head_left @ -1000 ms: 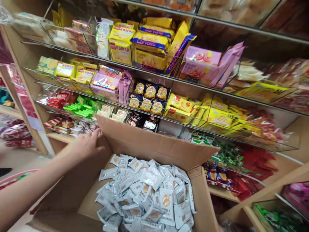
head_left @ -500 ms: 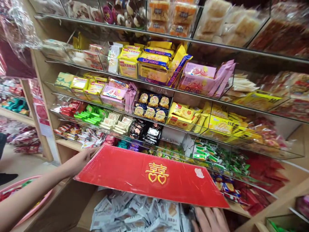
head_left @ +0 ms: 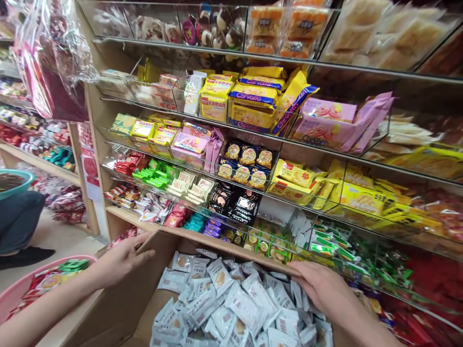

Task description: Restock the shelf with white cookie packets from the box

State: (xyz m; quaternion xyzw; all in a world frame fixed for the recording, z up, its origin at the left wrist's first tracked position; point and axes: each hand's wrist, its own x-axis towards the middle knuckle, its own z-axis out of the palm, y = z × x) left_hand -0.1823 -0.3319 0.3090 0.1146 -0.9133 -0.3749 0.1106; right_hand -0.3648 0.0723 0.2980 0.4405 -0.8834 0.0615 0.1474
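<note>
A cardboard box stands open before me, heaped with small pale-grey wrapped snack packets. My left hand grips the box's far left corner, its fingers closed over the edge. At the far rim, toward the right, my right hand is closed on the cardboard, partly hiding the packets beneath. Neither hand holds a packet. The outer side of the box is hidden from here.
Just beyond the box rises a snack shelf with clear-fronted bins of wrapped sweets and biscuits. A pink basket of colourful packets is on the floor at left. Behind it show a person's leg and a teal basin.
The red lid flap with gold characters has gone from view, baring more packets. My right hand has moved up from the packets to the far rim. The view has swung left.
</note>
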